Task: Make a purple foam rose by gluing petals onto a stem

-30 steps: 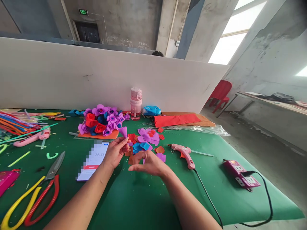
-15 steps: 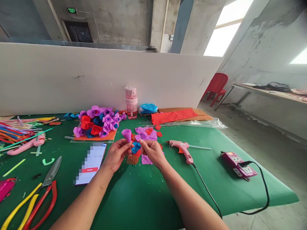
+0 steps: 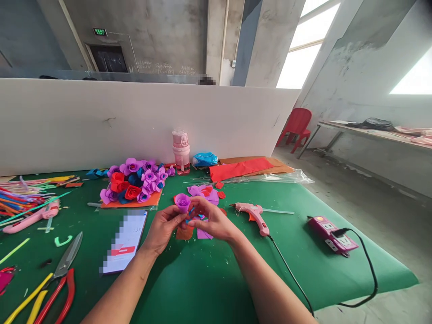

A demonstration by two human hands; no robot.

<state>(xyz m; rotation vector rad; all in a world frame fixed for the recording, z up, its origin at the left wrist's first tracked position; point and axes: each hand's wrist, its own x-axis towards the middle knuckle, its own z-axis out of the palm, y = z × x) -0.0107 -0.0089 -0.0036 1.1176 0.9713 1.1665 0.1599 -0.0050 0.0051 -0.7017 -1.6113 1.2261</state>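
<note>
My left hand [image 3: 165, 227] pinches a purple paper flower [image 3: 182, 202] at its base. The bloom is cup-shaped, with a rolled centre that faces up toward me. Close on its right, my right hand [image 3: 214, 220] curves with thumb and fingers apart; whether a fingertip touches the flower's base is hard to see. Beyond and partly under the hands lie loose purple petals [image 3: 211, 195], a brown paper piece [image 3: 184, 233] and blue scraps, some hidden by my fingers. A pink glue gun [image 3: 254, 211] rests on the table to the right of my right hand.
Finished paper flowers [image 3: 133, 182] are heaped at back left, beside a pink bottle [image 3: 181, 153]. A phone [image 3: 126, 243], scissors [image 3: 69, 256] and a second glue gun [image 3: 33, 218] lie left. A purple power strip [image 3: 332, 234] with a black cord lies right. Red crepe paper [image 3: 239, 168] lies behind.
The purple flower has turned so its opening faces me. My right hand has let go of a petal edge and its fingers have spread. The view has tilted up slightly.
</note>
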